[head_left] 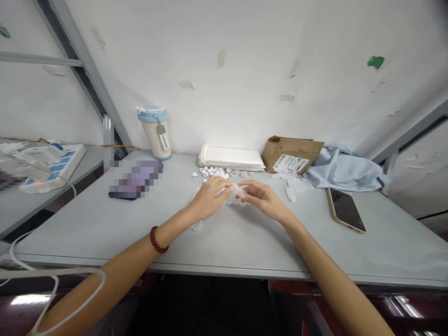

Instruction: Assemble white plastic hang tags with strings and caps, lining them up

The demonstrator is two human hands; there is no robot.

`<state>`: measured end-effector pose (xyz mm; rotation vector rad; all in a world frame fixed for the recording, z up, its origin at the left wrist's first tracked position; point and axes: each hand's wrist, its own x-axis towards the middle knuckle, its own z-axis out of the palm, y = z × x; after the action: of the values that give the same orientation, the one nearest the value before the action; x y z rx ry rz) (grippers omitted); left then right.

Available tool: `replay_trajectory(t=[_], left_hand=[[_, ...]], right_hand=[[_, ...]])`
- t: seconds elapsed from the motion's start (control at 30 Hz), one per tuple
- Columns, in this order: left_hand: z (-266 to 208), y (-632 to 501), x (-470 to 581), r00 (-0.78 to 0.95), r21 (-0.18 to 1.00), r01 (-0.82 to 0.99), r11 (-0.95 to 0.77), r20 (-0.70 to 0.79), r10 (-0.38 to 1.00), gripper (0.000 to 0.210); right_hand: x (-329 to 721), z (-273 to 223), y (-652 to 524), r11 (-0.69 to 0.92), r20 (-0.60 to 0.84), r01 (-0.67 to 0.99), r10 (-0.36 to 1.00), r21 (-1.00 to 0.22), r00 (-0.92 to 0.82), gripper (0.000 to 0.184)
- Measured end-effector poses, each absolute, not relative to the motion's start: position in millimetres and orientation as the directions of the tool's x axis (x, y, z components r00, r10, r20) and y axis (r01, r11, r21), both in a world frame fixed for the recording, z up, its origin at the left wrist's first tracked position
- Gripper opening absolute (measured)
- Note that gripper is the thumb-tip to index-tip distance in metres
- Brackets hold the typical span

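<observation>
Above the middle of the table, my left hand and my right hand meet with fingertips pinched on a thin translucent plastic piece. It looks like a small clear bag or sleeve, but the fingers partly cover it. Small white caps lie in a pile just behind my left hand. White looped pieces are heaped beyond the fingertips. More translucent pieces lie beyond and right of my right hand, and another translucent piece is partly hidden under my left wrist.
A stack of white sheets and a brown cardboard box stand against the wall. Blue cloth and a phone lie right. A tumbler and a blurred dark device are left. A white cable loops at front left.
</observation>
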<state>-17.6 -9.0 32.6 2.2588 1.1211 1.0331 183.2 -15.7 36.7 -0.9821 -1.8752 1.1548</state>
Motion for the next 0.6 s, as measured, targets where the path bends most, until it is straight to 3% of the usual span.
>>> replay_trajectory(t=[0.23,0.6], left_hand=[[32.5,-8.0,-17.6,0.383,0.693,0.491,-0.527,0.372,0.846,0.024],[32.3,-6.1,-17.4,0.295,0.677,0.538,-0.502,0.407,0.865,0.017]], right_hand=[[182.0,34.8,-16.6,0.320,0.188,0.228,0.868,-0.920,-0.459,0.037],[179.8,33.3,-17.4,0.254,0.144,0.226,0.900,-0.941,-0.413,0.033]])
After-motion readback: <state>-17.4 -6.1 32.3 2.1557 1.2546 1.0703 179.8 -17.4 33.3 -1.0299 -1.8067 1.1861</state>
